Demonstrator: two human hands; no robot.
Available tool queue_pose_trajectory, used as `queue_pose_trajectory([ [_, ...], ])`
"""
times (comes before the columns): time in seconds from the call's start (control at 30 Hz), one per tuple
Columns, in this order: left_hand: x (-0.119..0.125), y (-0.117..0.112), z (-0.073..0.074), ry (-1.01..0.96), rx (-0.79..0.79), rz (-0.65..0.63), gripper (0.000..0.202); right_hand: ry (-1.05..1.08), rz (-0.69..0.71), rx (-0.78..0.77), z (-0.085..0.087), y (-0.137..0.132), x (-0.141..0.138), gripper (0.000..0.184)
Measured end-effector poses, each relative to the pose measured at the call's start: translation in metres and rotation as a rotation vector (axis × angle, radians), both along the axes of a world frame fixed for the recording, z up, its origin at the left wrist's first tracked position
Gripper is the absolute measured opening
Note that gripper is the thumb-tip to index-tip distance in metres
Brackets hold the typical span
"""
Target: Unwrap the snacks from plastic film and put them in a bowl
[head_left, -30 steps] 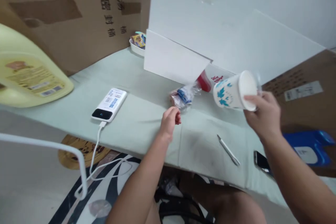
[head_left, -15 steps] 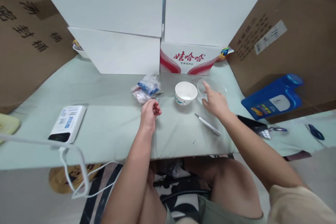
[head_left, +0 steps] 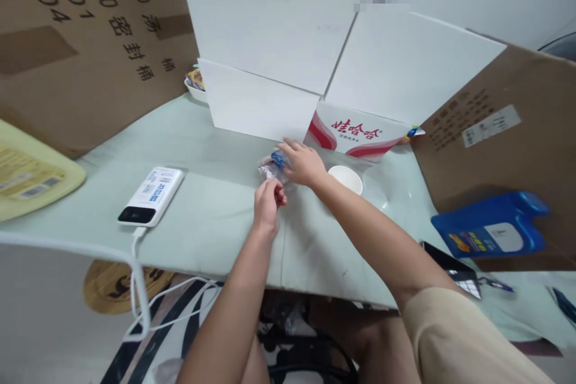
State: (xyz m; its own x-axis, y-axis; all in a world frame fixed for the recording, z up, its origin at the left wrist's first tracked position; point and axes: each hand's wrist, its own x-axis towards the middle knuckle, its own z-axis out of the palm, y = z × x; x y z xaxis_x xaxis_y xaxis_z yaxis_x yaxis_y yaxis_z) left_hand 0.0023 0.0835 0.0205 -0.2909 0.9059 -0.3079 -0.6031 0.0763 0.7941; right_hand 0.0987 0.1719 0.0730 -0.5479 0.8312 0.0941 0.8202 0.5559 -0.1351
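My right hand [head_left: 305, 162] reaches across to the crumpled plastic wrappers, its fingers curled over a blue-and-clear plastic wrapper [head_left: 279, 159]. The fingertips are partly hidden and slightly blurred. Just in front, my left hand [head_left: 269, 203] is closed with its fingers curled in, at the near edge of a clear, pinkish wrapper [head_left: 266, 170]. Whatever it may hold is hidden. A white paper bowl [head_left: 345, 179] stands right of the wrappers, partly covered by my right forearm. Against the bowl's right side lies a clear round plastic lid [head_left: 375, 187].
A white power bank [head_left: 155, 192] with a cable lies on the left, near a yellow bottle [head_left: 38, 171]. On the right are a blue bottle [head_left: 490, 225] and a dark flat object [head_left: 454, 270]. White panels [head_left: 261, 99] and a printed box [head_left: 353, 132] stand behind.
My right hand has moved left from the clear lid to the wrappers. My left hand stays curled beside them. The view has turned, and the white pen is now hidden from sight.
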Motion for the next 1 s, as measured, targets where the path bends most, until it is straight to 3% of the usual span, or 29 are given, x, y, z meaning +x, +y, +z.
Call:
queue_pose_trajectory([
  [0.13, -0.012, 0.000, -0.002, -0.017, 0.019, -0.025, 0.023, -0.067, -0.122, -0.118, -0.018, 0.016, -0.002, 0.068],
  [0.3, -0.020, 0.003, -0.003, -0.024, 0.025, -0.030, 0.022, 0.066, -0.117, -0.173, -0.032, 0.009, 0.012, 0.075],
  [0.4, -0.019, 0.002, -0.002, -0.053, 0.024, -0.018, 0.021, 0.164, -0.099, -0.189, -0.035, 0.014, 0.013, 0.069],
  [0.6, -0.015, 0.002, 0.002, -0.094, 0.031, 0.014, 0.022, 0.134, -0.086, -0.259, -0.033, 0.020, 0.006, 0.083],
  [0.67, -0.015, 0.002, 0.002, -0.090, 0.040, 0.017, 0.021, 0.206, -0.166, -0.228, -0.032, 0.020, 0.007, 0.075],
  [0.77, -0.017, 0.001, 0.000, -0.065, 0.056, 0.025, 0.021, 0.431, -0.399, -0.217, -0.031, 0.019, 0.017, 0.058],
  [0.9, -0.012, -0.005, -0.001, 0.022, 0.081, 0.021, 0.023, 0.736, -0.530, -0.240, -0.034, -0.008, 0.046, 0.060],
  [1.0, 0.004, -0.016, -0.001, 0.100, 0.111, -0.167, 0.025, 0.960, -0.517, -0.042, -0.046, -0.059, 0.075, 0.063],
])
